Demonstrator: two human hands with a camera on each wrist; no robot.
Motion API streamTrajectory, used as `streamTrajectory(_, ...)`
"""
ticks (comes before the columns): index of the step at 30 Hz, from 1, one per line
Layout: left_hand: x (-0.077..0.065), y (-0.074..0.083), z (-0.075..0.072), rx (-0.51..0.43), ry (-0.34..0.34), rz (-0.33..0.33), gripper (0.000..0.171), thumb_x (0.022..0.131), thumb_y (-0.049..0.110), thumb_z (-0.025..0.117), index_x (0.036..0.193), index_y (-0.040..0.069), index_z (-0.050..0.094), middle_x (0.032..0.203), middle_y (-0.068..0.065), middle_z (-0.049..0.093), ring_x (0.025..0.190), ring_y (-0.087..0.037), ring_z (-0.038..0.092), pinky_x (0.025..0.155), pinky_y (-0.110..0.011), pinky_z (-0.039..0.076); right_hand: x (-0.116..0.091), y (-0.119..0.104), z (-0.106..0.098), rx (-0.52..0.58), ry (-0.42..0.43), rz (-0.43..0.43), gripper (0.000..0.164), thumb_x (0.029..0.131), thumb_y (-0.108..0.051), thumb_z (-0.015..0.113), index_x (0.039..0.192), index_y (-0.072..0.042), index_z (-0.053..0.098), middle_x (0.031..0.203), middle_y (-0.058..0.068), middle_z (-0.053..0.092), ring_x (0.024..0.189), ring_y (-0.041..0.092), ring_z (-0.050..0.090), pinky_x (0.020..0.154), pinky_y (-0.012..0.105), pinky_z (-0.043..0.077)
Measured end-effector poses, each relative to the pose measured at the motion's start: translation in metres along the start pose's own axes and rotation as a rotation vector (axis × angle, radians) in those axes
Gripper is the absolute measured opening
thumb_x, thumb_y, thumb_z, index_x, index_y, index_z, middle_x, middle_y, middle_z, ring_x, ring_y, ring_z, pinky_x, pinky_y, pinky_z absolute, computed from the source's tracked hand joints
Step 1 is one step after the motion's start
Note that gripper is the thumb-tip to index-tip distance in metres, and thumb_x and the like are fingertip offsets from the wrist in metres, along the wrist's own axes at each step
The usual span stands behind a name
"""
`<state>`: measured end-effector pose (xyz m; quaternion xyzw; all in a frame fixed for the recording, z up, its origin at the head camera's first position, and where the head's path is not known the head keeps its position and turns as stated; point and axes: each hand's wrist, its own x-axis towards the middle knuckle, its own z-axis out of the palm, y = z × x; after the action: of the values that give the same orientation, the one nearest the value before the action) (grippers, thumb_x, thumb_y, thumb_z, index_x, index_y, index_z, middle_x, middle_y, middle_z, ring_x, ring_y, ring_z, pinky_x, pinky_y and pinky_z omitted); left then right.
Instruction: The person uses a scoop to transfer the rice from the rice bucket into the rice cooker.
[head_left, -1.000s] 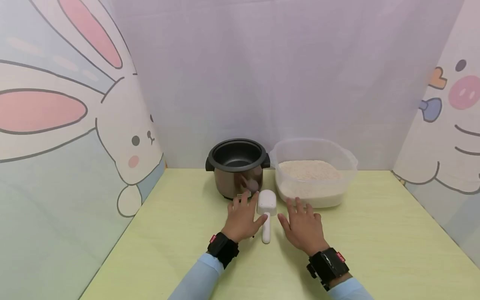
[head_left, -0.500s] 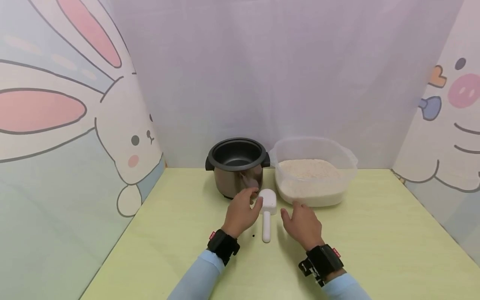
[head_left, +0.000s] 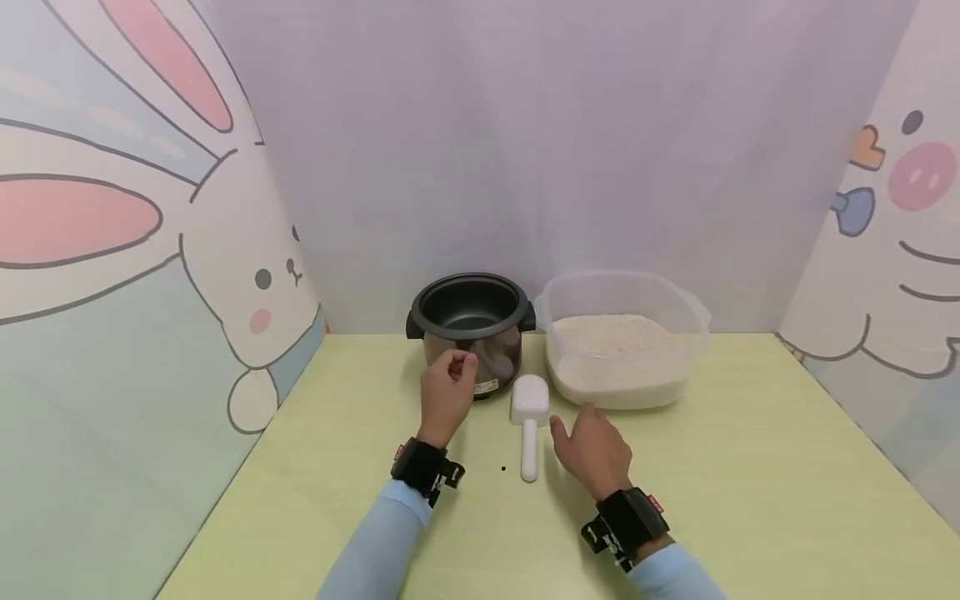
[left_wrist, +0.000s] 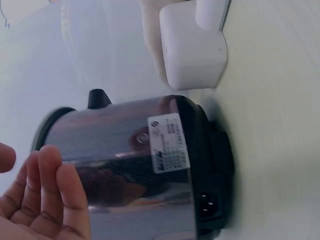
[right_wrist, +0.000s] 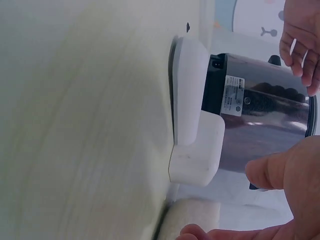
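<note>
My left hand [head_left: 446, 400] is raised in front of the rice cooker [head_left: 491, 354], its fingers loosely bent and nothing held. In the left wrist view those fingers [left_wrist: 72, 195] are apart from the cooker's shiny side, which carries a white label and a power socket. A white scoop [head_left: 529, 402] lies on the table with its bowl turned down and its handle toward me. Just right of the scoop hovers my right hand [head_left: 595, 450], relaxed and holding nothing. Beyond it stands a translucent tub [head_left: 622, 387] holding rice [head_left: 618, 335].
The cooker has no lid on, and its black inner pot [head_left: 471, 317] shows. A small dark speck [head_left: 503, 468] lies on the pale green table [head_left: 337, 467], left of the scoop handle. A lilac cloth [head_left: 480, 150] hangs behind, with cartoon panels at both sides.
My left hand has moved left and up, away from the scoop to the cooker's front. The right hand's fingers have bent and it has drawn slightly back from the tub.
</note>
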<state>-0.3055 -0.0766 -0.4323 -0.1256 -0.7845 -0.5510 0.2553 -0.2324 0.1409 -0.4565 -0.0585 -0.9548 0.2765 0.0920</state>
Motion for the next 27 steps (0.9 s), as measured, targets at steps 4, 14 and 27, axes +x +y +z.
streamTrajectory(4,0.002,-0.012,-0.005,-0.045,0.040,-0.070,0.022,0.103,0.021,0.064,0.094,0.002,0.071,0.077,-0.011,0.067,0.062,-0.014,0.063,0.060,-0.029,0.049,0.000,-0.007,0.006,-0.020,-0.032,-0.016,0.048,0.099,-0.042,0.062,0.104,0.006,0.058,0.078,0.013,0.059,0.064,0.028,0.059,0.049,0.043,0.044)
streamTrajectory(14,0.019,-0.030,-0.027,-0.099,0.381,-0.307,0.041,0.106,0.039,0.052,0.078,0.010,0.055,0.067,-0.003,0.055,0.054,-0.015,0.055,0.056,-0.031,0.043,-0.004,-0.027,0.024,-0.109,-0.058,-0.062,0.057,0.097,-0.047,0.065,0.108,0.008,0.060,0.087,0.021,0.064,0.077,0.039,0.067,0.056,0.048,0.050)
streamTrajectory(27,0.047,-0.046,-0.034,-0.233,0.320,-0.522,0.039,0.106,0.045,0.045,0.120,0.008,0.043,0.093,-0.010,0.056,0.060,-0.015,0.055,0.055,-0.025,0.046,-0.012,-0.038,0.035,-0.127,-0.019,-0.119,0.056,0.086,-0.045,0.080,0.092,0.007,0.060,0.077,0.016,0.056,0.068,0.031,0.059,0.053,0.046,0.049)
